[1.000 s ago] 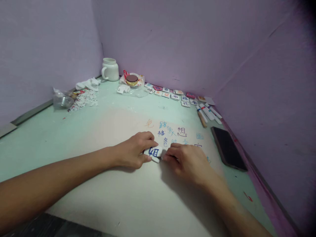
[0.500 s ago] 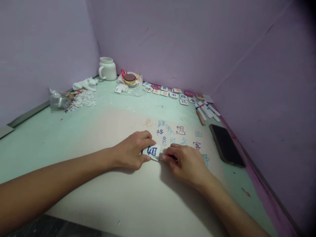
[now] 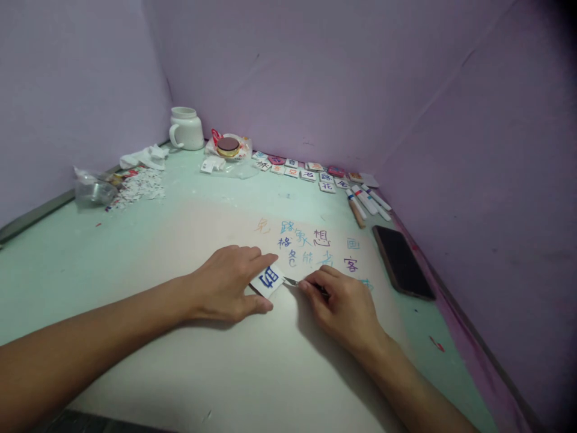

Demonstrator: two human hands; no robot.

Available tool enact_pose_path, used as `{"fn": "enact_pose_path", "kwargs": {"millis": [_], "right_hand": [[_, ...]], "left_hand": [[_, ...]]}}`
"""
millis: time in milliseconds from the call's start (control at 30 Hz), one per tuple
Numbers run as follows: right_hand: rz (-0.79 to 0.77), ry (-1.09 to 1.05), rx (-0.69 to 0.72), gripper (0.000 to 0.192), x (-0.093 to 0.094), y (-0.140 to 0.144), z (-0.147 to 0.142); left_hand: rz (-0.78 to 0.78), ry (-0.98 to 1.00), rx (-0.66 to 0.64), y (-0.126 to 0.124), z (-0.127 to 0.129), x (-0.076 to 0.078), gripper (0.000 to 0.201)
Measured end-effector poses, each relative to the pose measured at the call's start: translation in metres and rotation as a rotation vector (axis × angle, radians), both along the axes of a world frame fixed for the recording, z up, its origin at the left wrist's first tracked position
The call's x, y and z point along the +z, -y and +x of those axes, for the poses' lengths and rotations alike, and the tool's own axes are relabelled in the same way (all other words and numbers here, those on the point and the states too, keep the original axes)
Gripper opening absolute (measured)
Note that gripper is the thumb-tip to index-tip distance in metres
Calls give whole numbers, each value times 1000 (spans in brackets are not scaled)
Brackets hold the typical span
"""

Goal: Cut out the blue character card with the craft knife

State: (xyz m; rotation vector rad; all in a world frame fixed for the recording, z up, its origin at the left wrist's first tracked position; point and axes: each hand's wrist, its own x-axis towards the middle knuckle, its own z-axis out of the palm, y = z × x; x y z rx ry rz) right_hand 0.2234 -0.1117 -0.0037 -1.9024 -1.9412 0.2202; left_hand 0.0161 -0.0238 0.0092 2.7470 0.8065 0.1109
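White tile (image 3: 267,281) turned cornerwise | left hand (image 3: 225,284) fingers pinch it | right hand (image 3: 345,307) fingers grip blade (image 3: 292,281)

The right hand (image 3: 345,307) hides most of its thin blade (image 3: 291,281), the left hand (image 3: 228,285) covers the white tile's (image 3: 267,281) near-left edge, and the far tiles' (image 3: 301,171) characters are too small to read.

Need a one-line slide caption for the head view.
Left hand steadies a white tile bearing a blue character while the right hand holds a thin blade tool at its edge, over paper with handwritten characters.
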Motion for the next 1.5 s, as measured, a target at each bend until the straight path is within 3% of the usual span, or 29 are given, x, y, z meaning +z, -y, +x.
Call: {"fn": "enact_pose_path", "kwargs": {"millis": [167, 467, 1000, 1500], "right_hand": [[65, -48, -2, 19, -9, -1, -4], [101, -14, -52, 17, -12, -6, -6], [103, 2, -38, 22, -13, 0, -10], [112, 10, -41, 22, -11, 1, -11]], "left_hand": [[10, -13, -3, -3, -1, -3, 52], [-37, 200, -7, -5, 3, -11, 45], [-69, 216, 118, 1, 8, -12, 43], [-63, 211, 132, 3, 9, -13, 41]]}}
